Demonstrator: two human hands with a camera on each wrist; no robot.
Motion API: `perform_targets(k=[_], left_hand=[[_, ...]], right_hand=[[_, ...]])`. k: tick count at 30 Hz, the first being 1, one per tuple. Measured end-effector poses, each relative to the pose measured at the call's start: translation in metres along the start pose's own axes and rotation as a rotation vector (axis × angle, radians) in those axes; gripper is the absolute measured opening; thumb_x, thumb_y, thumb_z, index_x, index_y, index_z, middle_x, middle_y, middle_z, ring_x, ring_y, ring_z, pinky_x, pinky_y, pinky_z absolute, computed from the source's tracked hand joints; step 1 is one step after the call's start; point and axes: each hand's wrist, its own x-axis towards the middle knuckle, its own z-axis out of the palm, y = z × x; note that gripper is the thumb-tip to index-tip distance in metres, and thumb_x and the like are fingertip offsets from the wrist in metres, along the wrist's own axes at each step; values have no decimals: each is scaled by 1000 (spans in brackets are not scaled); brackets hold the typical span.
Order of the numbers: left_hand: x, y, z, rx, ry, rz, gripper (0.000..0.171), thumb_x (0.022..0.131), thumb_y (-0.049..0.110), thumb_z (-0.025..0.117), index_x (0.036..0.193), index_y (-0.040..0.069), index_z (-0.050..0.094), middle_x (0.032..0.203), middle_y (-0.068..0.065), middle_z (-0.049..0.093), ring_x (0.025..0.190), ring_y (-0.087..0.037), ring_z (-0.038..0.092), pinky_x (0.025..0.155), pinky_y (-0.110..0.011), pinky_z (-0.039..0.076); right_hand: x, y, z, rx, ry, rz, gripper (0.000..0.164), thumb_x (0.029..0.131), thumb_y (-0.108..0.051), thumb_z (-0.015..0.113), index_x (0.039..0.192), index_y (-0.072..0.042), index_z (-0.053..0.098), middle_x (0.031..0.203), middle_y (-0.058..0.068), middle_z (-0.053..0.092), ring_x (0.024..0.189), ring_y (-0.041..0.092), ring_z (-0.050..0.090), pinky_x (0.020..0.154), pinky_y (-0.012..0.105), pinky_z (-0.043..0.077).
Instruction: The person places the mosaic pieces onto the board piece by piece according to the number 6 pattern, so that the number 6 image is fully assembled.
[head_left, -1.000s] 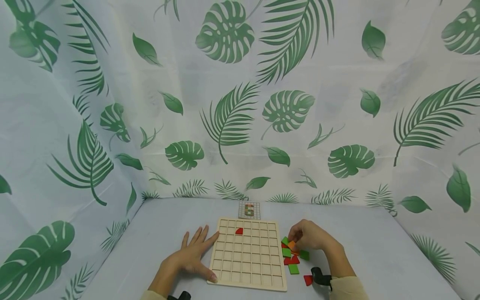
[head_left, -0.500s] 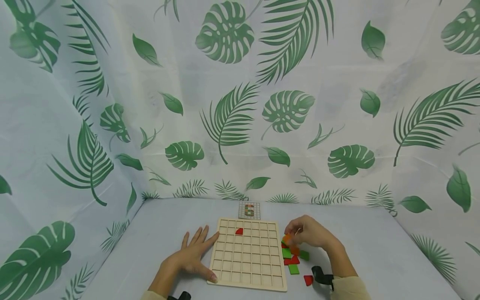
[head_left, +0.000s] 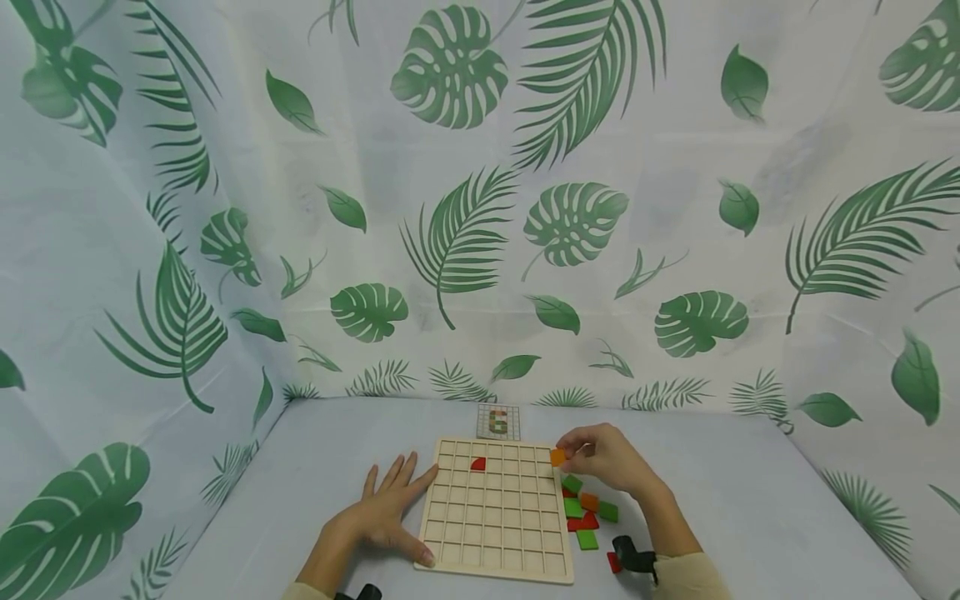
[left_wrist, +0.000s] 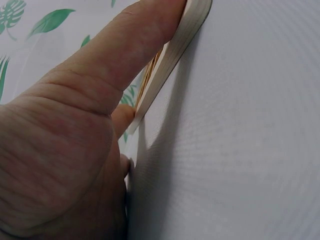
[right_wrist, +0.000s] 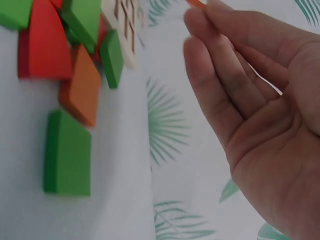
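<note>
At the left, the left hand [head_left: 386, 508] lies with its fingers straight and spread, and its thumb rests on the near left corner of the wooden grid board [head_left: 491, 517]. The left wrist view shows also the thick side of this board, which the head view hardly gives. On the board there is one red quarter-circle piece [head_left: 479, 464]; behind the far edge lies one pattern card [head_left: 498, 422].

Further right, the right hand [head_left: 611, 458] pinches one orange square tile [head_left: 557, 457] between thumb and fingers, at the board's right edge near the far corner; whether they touch, I cannot tell. In the right wrist view only a thin orange edge is seen.

Beside the board I count four green pieces [head_left: 587, 539], one loose orange piece [head_left: 590, 502] and at least three red pieces [head_left: 589, 521], some overlapping. Their thickness is clear only from the right wrist.
</note>
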Motion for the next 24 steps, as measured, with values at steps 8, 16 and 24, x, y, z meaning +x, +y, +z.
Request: perform_targets(k=[8,16,24], left_hand=[[-1,-3,0,-3,2,4,137,56,70,92,166,26,26,174,-23,3,162,-45,-3,120,-76,-12],[-2,-6,0,-9,-1,8,137,55,72,92,166,26,27,174,-23,2,162,-45,-4,120,-76,-13],[1,-5,0,-8,-11,5,136,56,73,90,166,27,26,174,-22,2,162,-45,-3,120,-76,-12]], right_hand=[[7,-10,19,-73,73,-112,20,88,-18,84,107,-14,78,93,-5,74,79,10,64,70,24,57],[13,-15,35,-102,159,-199,19,85,-14,86,103,-13,81,97,-3,75,81,6,65,71,24,57],[20,-19,49,-89,132,-162,17,86,-14,86,102,-11,81,97,-1,75,79,8,63,68,24,55]])
